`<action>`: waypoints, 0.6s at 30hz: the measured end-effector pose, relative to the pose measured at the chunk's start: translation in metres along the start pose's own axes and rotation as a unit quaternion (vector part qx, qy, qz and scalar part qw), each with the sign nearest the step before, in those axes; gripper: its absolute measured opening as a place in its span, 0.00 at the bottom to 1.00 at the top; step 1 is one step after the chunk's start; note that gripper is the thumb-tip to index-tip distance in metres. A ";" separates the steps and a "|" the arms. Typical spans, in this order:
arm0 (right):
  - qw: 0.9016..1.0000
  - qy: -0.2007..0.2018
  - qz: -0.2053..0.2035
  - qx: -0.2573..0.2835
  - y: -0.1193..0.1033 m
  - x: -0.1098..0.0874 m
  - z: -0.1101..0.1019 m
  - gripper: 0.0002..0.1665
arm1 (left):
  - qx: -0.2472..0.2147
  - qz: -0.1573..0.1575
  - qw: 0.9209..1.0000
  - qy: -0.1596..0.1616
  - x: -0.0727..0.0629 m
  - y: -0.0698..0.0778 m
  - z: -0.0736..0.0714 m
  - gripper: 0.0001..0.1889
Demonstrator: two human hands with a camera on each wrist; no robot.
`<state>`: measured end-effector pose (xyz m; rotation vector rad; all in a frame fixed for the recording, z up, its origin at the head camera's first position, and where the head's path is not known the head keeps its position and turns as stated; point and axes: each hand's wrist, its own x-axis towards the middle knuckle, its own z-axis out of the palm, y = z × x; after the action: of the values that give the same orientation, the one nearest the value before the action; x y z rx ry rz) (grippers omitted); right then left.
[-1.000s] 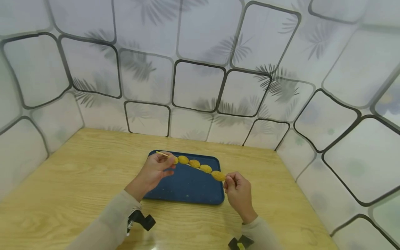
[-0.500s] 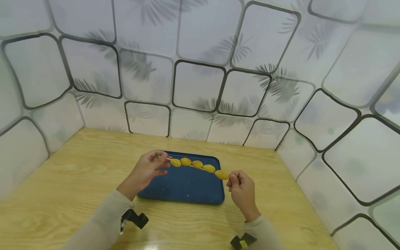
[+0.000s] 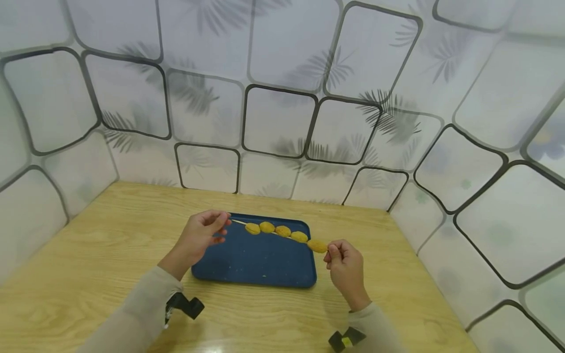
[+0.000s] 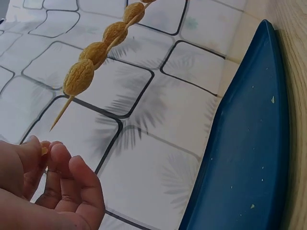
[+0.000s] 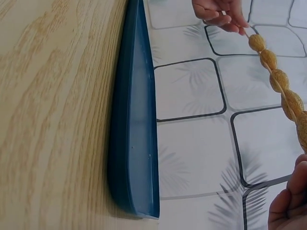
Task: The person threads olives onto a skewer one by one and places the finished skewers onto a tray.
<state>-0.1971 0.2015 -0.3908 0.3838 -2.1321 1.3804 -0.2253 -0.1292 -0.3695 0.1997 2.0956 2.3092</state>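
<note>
A skewer of several wrinkled, yellow-brown oval pieces (image 3: 282,231) is held up over the blue tray (image 3: 256,267). My right hand (image 3: 347,269) pinches its right end, by the largest-looking piece. At the other end, the bare pointed tip of the stick (image 4: 62,112) stands free in the left wrist view, a little apart from my left fingers. Thumb and forefinger of my left hand (image 3: 196,240) pinch a tiny yellow bit (image 4: 44,150), too small to identify, while the other fingers curl loosely. In the right wrist view my right hand (image 5: 290,201) is partly cut off.
Small pale crumbs (image 4: 253,206) dot the tray, which lies on a wood-grain table (image 3: 265,318). Patterned panels (image 3: 278,122) wall in the table at the back and both sides. Each sleeve carries a black wrist mount (image 3: 187,306).
My left hand has slid leftward off the first piece and along the stick, past its tip. My right hand, with the skewer, has shifted slightly right.
</note>
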 end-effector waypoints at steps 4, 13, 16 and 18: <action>1.000 0.003 0.003 -0.005 0.003 0.000 -0.001 0.11 | -0.006 -0.014 1.000 -0.007 0.001 -0.004 -0.003 0.17; 1.000 0.007 0.008 -0.018 0.009 0.000 -0.006 0.11 | -0.012 -0.033 0.999 -0.031 0.003 -0.010 -0.010 0.14; 1.000 0.008 0.011 -0.015 0.012 0.000 -0.007 0.11 | -0.012 -0.040 0.998 -0.040 0.003 -0.010 -0.013 0.13; 1.000 0.009 0.012 -0.011 0.012 -0.001 -0.007 0.11 | -0.005 -0.043 0.998 -0.046 0.003 -0.011 -0.015 0.13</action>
<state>-0.2007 0.2132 -0.3979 0.3357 -2.1414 1.3688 -0.2308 -0.1424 -0.3817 0.2059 2.0080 2.2173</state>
